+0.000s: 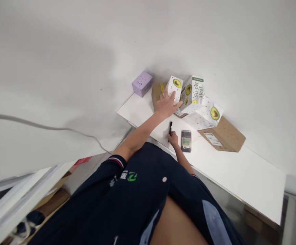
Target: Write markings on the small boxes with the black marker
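Observation:
My left hand (167, 103) reaches far forward with its fingers spread, resting against a white carton with an avocado picture (174, 87). Two more avocado cartons (193, 92) (206, 115) lean beside it, one tipped over. My right hand (173, 139) is closed round a black pen (170, 128), close to my body on the white table (239, 170). A dark phone (186, 141) lies just right of that hand.
A lilac box (142, 83) stands at the table's far left corner against the wall. A brown cardboard box (224, 136) with a label lies to the right; another (158, 93) sits behind the cartons. A grey cable (48, 127) runs along the wall.

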Motion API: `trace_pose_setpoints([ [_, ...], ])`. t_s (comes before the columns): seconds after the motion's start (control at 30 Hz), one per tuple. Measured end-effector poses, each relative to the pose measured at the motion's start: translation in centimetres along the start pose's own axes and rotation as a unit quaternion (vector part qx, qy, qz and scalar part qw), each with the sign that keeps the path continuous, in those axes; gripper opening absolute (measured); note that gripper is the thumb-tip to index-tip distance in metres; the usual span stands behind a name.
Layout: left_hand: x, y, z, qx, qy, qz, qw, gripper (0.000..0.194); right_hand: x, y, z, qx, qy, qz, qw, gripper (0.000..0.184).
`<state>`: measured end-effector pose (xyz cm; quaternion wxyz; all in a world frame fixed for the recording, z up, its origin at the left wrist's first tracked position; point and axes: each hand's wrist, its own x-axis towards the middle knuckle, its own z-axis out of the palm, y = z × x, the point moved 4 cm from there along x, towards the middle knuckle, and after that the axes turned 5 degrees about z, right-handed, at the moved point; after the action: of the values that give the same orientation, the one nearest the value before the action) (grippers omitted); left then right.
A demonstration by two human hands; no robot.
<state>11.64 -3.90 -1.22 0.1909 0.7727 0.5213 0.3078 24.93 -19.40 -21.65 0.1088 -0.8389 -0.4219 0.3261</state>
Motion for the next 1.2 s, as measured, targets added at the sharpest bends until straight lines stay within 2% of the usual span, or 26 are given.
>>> trace_pose_setpoints([
  [0.07, 0.3, -1.4, -0.5, -0.021, 0.014, 0.002, 1.000, 0.064, -0.1, 0.1, 0.1, 0.001, -0.002, -0.002, 1.000, 0.022],
  [0.17, 1.4, -5.2, -2.4, -0.039, 0.074, -0.011, 0.996, 0.051, -0.2, 0.1, 0.3, -0.005, -0.004, 0.000, 1.000, 0.021],
  [0.23, 2.2, -8.7, -3.3, -0.013, 0.088, -0.079, 0.993, 0.050, -0.2, 0.2, 0.4, -0.013, -0.003, 0.002, 1.000, 0.022],
  [0.3, 2.9, -12.1, -3.7, 0.033, 0.070, -0.148, 0.986, 0.055, -0.3, 0.2, 0.5, -0.018, -0.002, 0.002, 1.000, 0.022],
  [0.37, 3.5, -15.1, -3.6, 0.072, 0.038, -0.185, 0.979, 0.069, -0.4, 0.1, 0.6, -0.019, -0.001, 0.000, 1.000, 0.021],
  [0.47, 4.5, -18.4, -3.2, 0.115, -0.029, -0.190, 0.975, 0.089, -0.6, 0.1, 0.7, -0.020, 0.001, -0.004, 1.000, 0.019],
  [0.53, 5.2, -19.7, -3.0, 0.132, -0.066, -0.177, 0.973, 0.095, -0.9, 0.1, 0.8, -0.022, 0.000, -0.005, 1.000, 0.019],
  [0.67, 5.6, -20.8, -2.9, 0.146, -0.097, -0.175, 0.969, 0.096, -1.5, 0.2, 1.1, -0.026, -0.003, -0.007, 1.000, 0.017],
  [0.83, 4.7, -20.6, -2.9, 0.138, -0.053, -0.163, 0.975, 0.083, -2.0, 0.2, 1.3, -0.041, -0.009, -0.008, 0.999, 0.019],
  [0.9, 4.8, -20.6, -2.7, 0.119, -0.052, -0.159, 0.979, 0.079, -2.0, 0.1, 1.2, -0.054, -0.011, -0.005, 0.998, 0.019],
  [1.07, 5.0, -20.4, -2.0, 0.082, -0.037, -0.232, 0.969, 0.078, -2.0, 0.0, 1.0, -0.072, -0.017, 0.005, 0.997, 0.019],
  [1.2, 2.0, -18.5, -1.2, 0.092, -0.011, -0.270, 0.958, 0.075, -1.9, 0.0, 0.9, -0.080, -0.021, 0.015, 0.996, 0.021],
])
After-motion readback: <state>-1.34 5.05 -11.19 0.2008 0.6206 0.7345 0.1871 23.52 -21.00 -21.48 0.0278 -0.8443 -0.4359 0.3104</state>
